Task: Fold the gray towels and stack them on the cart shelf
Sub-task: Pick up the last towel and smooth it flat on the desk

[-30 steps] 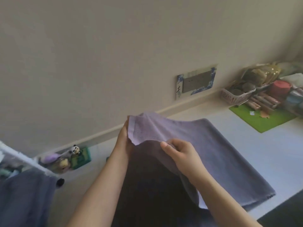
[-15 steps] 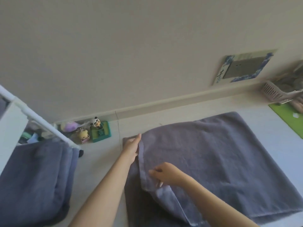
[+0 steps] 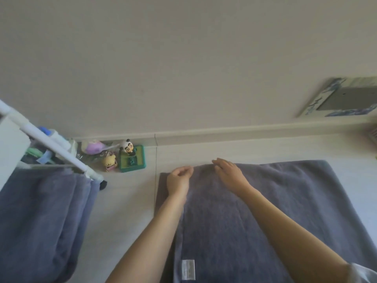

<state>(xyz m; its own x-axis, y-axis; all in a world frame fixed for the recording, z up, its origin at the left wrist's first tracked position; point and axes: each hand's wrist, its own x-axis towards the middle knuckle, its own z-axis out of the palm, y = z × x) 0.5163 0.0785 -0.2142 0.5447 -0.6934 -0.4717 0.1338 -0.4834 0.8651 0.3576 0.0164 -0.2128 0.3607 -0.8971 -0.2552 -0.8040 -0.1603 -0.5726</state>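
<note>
A gray towel (image 3: pixel 275 211) lies flat on the white table (image 3: pixel 126 201), one layer folded over another, with a white label (image 3: pixel 188 269) near the front. My left hand (image 3: pixel 179 180) sits on the far left corner of the upper layer, fingers curled on its edge. My right hand (image 3: pixel 230 174) lies flat on the towel's far edge, fingers straight. Folded gray towels (image 3: pixel 40 221) are stacked on the cart shelf at the left, behind the cart's white frame (image 3: pixel 51 146).
Small toys stand by the wall: a panda figure (image 3: pixel 127 147) on a green base (image 3: pixel 132 160), a yellow figure (image 3: pixel 110 162) and a purple item (image 3: pixel 93 147). A framed picture (image 3: pixel 344 101) leans on the wall at the right.
The raised towel end has come down and now lies flat on the lower layer. My right hand has let go and moved to the far edge; the view has swung left.
</note>
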